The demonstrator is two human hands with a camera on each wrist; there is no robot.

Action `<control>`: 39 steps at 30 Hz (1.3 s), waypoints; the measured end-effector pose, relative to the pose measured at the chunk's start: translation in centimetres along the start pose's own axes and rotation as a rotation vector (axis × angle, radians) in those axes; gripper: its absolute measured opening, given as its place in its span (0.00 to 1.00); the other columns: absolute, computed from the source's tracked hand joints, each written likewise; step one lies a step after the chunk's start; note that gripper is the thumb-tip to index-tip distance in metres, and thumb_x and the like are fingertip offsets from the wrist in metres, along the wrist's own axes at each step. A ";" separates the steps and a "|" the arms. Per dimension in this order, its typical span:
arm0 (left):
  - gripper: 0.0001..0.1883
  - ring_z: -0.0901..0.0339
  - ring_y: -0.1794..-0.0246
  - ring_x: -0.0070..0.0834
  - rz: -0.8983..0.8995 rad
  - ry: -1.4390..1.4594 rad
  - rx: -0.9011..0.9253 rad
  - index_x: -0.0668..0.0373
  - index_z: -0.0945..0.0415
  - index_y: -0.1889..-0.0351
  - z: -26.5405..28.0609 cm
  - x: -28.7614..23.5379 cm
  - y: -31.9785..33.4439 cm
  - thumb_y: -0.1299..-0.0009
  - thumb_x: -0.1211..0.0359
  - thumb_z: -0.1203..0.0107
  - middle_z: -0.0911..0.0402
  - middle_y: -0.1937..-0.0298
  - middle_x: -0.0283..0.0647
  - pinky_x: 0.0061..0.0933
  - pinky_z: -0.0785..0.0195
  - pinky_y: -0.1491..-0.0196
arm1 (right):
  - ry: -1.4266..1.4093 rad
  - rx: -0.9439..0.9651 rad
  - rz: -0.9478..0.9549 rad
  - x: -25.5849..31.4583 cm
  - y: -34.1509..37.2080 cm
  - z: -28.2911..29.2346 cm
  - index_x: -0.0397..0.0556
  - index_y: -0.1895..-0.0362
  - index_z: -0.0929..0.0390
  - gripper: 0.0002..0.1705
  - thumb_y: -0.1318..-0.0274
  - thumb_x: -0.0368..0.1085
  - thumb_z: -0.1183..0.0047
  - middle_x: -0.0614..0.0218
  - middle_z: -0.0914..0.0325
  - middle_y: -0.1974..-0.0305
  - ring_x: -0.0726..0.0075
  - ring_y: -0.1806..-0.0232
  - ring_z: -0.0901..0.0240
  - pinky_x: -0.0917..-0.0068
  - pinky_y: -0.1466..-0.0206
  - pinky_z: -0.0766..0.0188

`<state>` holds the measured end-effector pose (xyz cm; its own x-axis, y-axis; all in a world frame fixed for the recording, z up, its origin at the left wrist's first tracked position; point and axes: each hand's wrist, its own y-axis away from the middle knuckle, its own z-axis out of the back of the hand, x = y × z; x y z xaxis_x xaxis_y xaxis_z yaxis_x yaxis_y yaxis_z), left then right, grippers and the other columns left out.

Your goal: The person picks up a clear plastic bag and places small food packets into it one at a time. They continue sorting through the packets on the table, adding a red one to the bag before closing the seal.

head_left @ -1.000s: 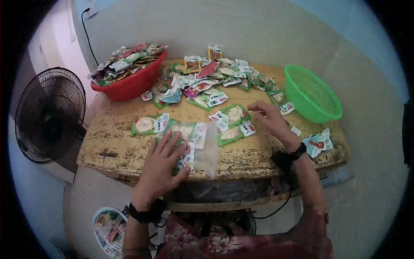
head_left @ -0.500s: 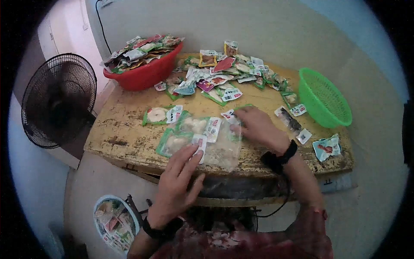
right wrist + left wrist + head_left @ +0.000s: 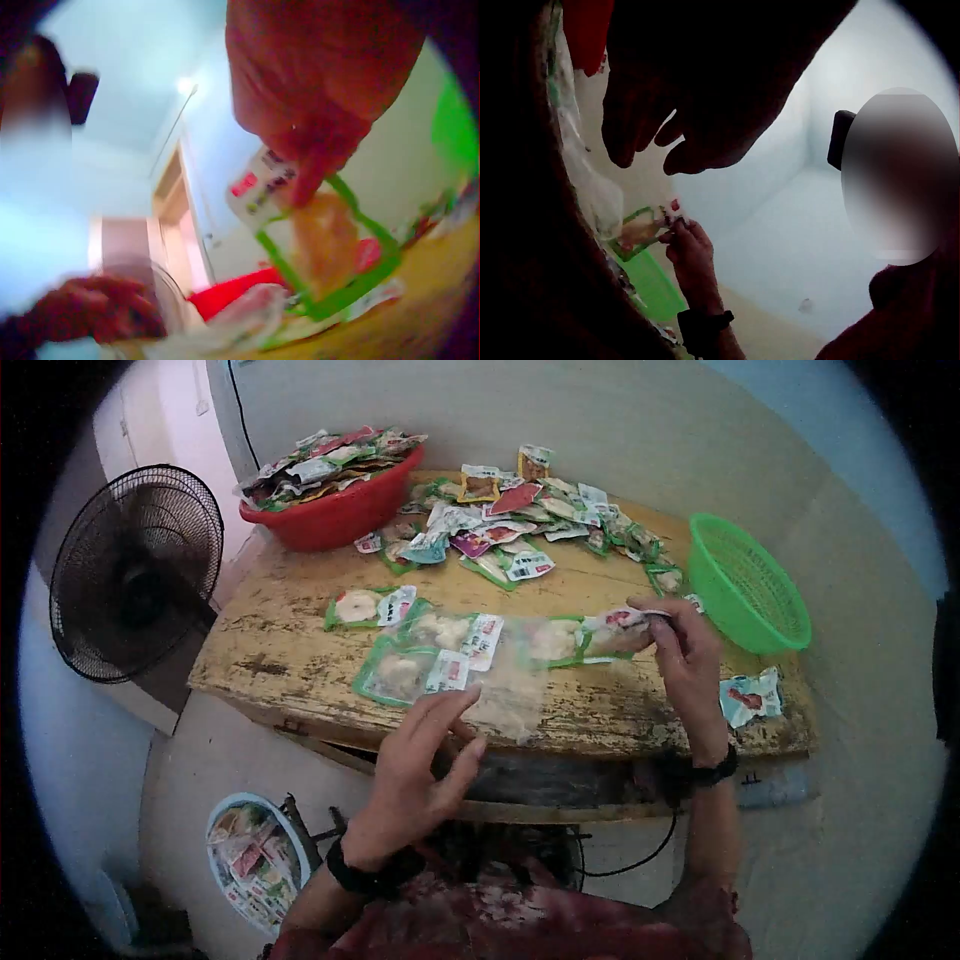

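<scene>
My right hand pinches the white printed end of a green-edged food packet, whose pale brown filling shows through in the right wrist view. Left of it in the head view is another green-edged packet. My left hand hovers at the table's front edge, fingers loosely bent and thumb apart, nothing between them. Just beyond its fingertips is a clear plastic bag, overlapped by two green-edged packets, a near one and a far one. A further packet lies behind them.
A heap of mixed packets covers the back of the worn yellow table. A heaped red basin stands back left, a green basket at right near a blue-white packet. A fan and a tub of packets flank the left.
The right hand has taken hold of a packet and drawn it to the right. The left hand has come off the packets and back toward the table's front edge.
</scene>
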<state>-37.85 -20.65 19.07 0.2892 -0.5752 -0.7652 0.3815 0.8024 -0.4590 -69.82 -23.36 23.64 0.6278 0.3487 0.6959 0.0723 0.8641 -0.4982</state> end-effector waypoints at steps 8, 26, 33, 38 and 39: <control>0.38 0.23 0.43 0.34 -0.005 0.208 0.013 0.62 0.38 0.26 -2.9 -1.9 -1.7 0.33 0.71 0.33 0.27 0.35 0.48 0.32 0.27 0.42 | -0.861 -0.097 -0.295 2.6 5.1 -2.1 0.38 0.50 0.30 0.12 0.27 0.35 0.56 0.54 0.17 0.61 0.57 0.65 0.14 0.65 0.60 0.13; 0.23 0.18 0.50 0.26 0.565 0.726 0.206 0.68 0.26 0.39 -3.0 -0.6 -1.9 0.27 0.65 0.40 0.16 0.47 0.43 0.30 0.23 0.48 | -0.615 0.203 -0.507 3.4 6.0 -3.8 0.46 0.49 0.20 0.17 0.33 0.45 0.43 0.74 0.21 0.62 0.84 0.70 0.27 0.84 0.78 0.33; 0.26 0.14 0.58 0.34 0.602 0.758 0.350 0.66 0.33 0.32 -2.5 -1.2 -2.3 0.24 0.63 0.43 0.20 0.42 0.46 0.31 0.16 0.63 | -0.496 0.207 -0.506 3.0 6.1 -2.5 0.46 0.48 0.19 0.15 0.32 0.41 0.43 0.71 0.20 0.68 0.82 0.76 0.26 0.84 0.77 0.31; 0.21 0.18 0.46 0.35 0.312 0.630 0.225 0.58 0.26 0.35 -2.9 -0.7 -1.7 0.26 0.71 0.43 0.21 0.39 0.45 0.30 0.18 0.54 | -0.560 0.250 -0.173 1.3 7.3 -2.3 0.47 0.42 0.22 0.19 0.32 0.42 0.44 0.62 0.17 0.51 0.74 0.63 0.19 0.79 0.66 0.24; 0.20 0.19 0.42 0.35 0.215 0.592 0.189 0.56 0.23 0.36 -2.9 -0.6 -1.8 0.27 0.73 0.43 0.21 0.38 0.44 0.30 0.19 0.50 | -0.574 0.224 -0.132 1.1 7.4 -2.4 0.46 0.40 0.23 0.22 0.32 0.44 0.44 0.59 0.18 0.47 0.73 0.59 0.18 0.77 0.64 0.23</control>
<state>-41.28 -21.26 19.02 -0.1353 -0.1769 -0.9749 0.5320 0.8171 -0.2221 -66.74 -17.44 19.49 0.1044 0.3192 0.9419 -0.0820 0.9466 -0.3117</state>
